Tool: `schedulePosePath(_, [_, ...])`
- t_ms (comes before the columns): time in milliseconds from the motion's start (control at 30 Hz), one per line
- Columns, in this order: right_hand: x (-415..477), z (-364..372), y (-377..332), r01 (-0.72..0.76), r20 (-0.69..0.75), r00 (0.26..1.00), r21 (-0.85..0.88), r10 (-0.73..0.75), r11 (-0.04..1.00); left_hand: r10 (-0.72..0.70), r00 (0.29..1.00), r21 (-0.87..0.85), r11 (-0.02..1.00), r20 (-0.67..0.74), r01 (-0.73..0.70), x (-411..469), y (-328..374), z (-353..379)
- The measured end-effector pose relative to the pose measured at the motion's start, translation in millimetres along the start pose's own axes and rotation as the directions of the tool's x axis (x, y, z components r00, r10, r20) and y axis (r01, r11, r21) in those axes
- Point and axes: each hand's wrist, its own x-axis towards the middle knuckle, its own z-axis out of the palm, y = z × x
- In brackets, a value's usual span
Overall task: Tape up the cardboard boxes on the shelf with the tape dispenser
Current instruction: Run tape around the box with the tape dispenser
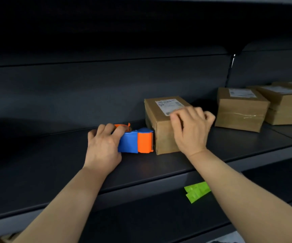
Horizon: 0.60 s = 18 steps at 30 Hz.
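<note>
A brown cardboard box [164, 137] with a white label on top stands on the dark shelf [54, 155]. My left hand [103, 146] grips a blue and orange tape dispenser [136, 141], whose orange front end presses against the box's left side near the bottom. My right hand [190, 127] lies over the box's top front corner, fingers curled on the lid and holding the box. Part of the label is hidden by my fingers.
More taped, labelled cardboard boxes [241, 109] stand to the right on the same shelf, with a stack [285, 106] behind them. A green paper tag [197, 191] hangs at the shelf's front edge. The shelf's dark back wall rises behind, with another shelf overhead.
</note>
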Motion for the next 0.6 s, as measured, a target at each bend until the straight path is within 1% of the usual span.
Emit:
schedulePosePath(67, [1.6,1.2,1.4,-0.139,0.047,0.989,-0.006,0.139,0.99,-0.003,1.0,-0.009,1.0,0.014,0.003,1.1,2.2,-0.2])
schedulePosePath(100, [5.5,0.8,-2.0,-0.166,0.076,0.983,-0.041,0.168,0.985,-0.003,1.0,-0.009,1.0,0.018,0.003,1.2,2.4,-0.6])
schedulePosePath(167, [24.8,-3.5,-18.7,-0.144,0.174,0.969,-0.168,0.174,0.975,0.006,1.0,0.0,1.0,0.019,-0.006,0.9,1.2,-0.8])
schedulePosePath(200, [36.5,-5.7,-29.7,-0.108,0.267,0.948,-0.241,0.173,0.964,0.014,1.0,0.002,1.0,0.018,-0.014,1.0,1.3,-0.8])
schedulePosePath(233, [48.1,-5.6,-40.1,-0.065,0.379,0.908,-0.29,0.177,0.955,0.026,0.999,0.003,1.0,0.018,-0.026,1.1,1.9,-1.1])
schedulePosePath(267, [58.0,-2.2,-50.2,-0.037,0.489,0.851,-0.308,0.191,0.951,0.039,0.999,0.004,0.999,0.019,-0.039,1.0,2.7,-1.9])
schedulePosePath(300, [65.1,3.8,-60.2,-0.03,0.59,0.776,-0.32,0.224,0.947,0.048,0.999,0.005,0.999,0.018,-0.048,0.7,3.0,-2.6])
schedulePosePath(333, [69.4,10.2,-69.7,-0.026,0.682,0.679,-0.348,0.272,0.937,0.049,0.999,0.004,0.999,0.017,-0.049,0.1,2.4,-3.2])
schedulePosePath(367, [71.1,17.5,-76.2,-0.007,0.741,0.593,-0.385,0.313,0.923,0.042,0.999,-0.001,0.999,0.017,-0.042,-0.7,1.3,-3.6])
schedulePosePath(400, [71.6,23.7,-78.0,0.02,0.766,0.55,-0.41,0.332,0.912,0.029,0.999,-0.013,0.999,0.018,-0.029,-1.2,-0.2,-3.6])
schedulePosePath(433, [71.8,27.5,-75.6,0.05,0.778,0.539,-0.414,0.325,0.909,0.016,1.0,-0.033,0.999,0.021,-0.016,-1.6,-1.5,-3.7])
schedulePosePath(500, [70.3,22.2,-66.8,0.107,0.795,0.56,-0.348,0.233,0.932,0.017,0.999,-0.062,0.998,0.029,-0.015,-1.7,-1.9,-4.7])
schedulePosePath(533, [68.2,14.4,-61.7,0.129,0.807,0.565,-0.289,0.169,0.949,0.043,0.999,-0.066,0.997,0.029,-0.041,-1.8,-0.7,-5.6])
schedulePosePath(600, [64.4,-6.0,-52.8,0.133,0.834,0.548,-0.172,0.072,0.976,0.132,0.991,-0.064,0.989,0.018,-0.13,-1.8,1.9,-7.8])
